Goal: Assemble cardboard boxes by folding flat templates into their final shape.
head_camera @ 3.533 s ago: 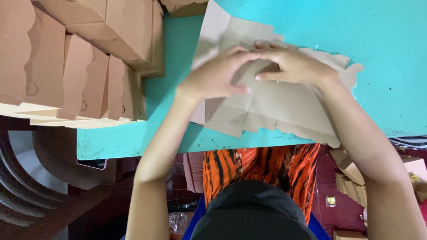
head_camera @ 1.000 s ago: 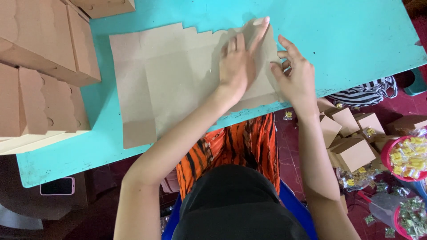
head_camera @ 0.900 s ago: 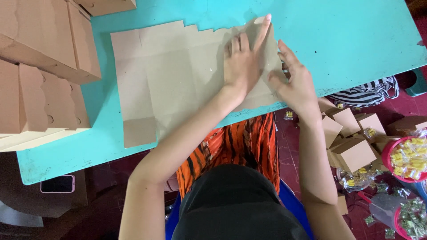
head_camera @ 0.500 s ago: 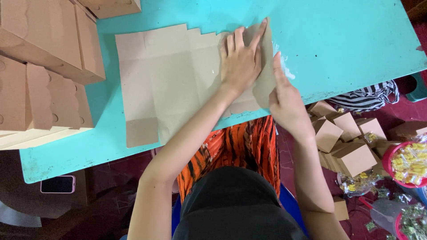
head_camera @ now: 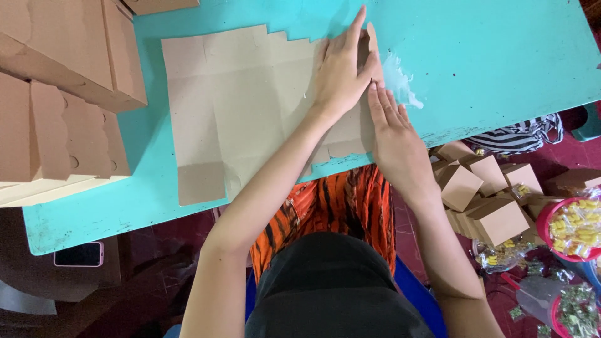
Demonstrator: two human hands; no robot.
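Observation:
A flat brown cardboard blank (head_camera: 244, 106) with creases and notched flaps lies on the teal table (head_camera: 488, 56). Its right end is folded over onto itself. My left hand (head_camera: 341, 69) lies palm down on that folded flap, fingers pointing away from me. My right hand (head_camera: 394, 138) rests just beside it, fingers straight and together against the flap's right edge near the table's front rim. Neither hand grips anything.
Stacks of folded brown cardboard boxes (head_camera: 62, 94) fill the table's left side. A white glue smear (head_camera: 400, 81) lies right of the blank. On the floor at right sit several small brown boxes (head_camera: 485, 206), a red bowl of yellow sweets (head_camera: 573, 228) and a striped cloth (head_camera: 519, 134). A pink phone (head_camera: 78, 253) lies lower left.
The blank has been laid flat and its right end folded over. My right hand slid off the sheet's top to its right edge. My left hand stays pressed on the flap.

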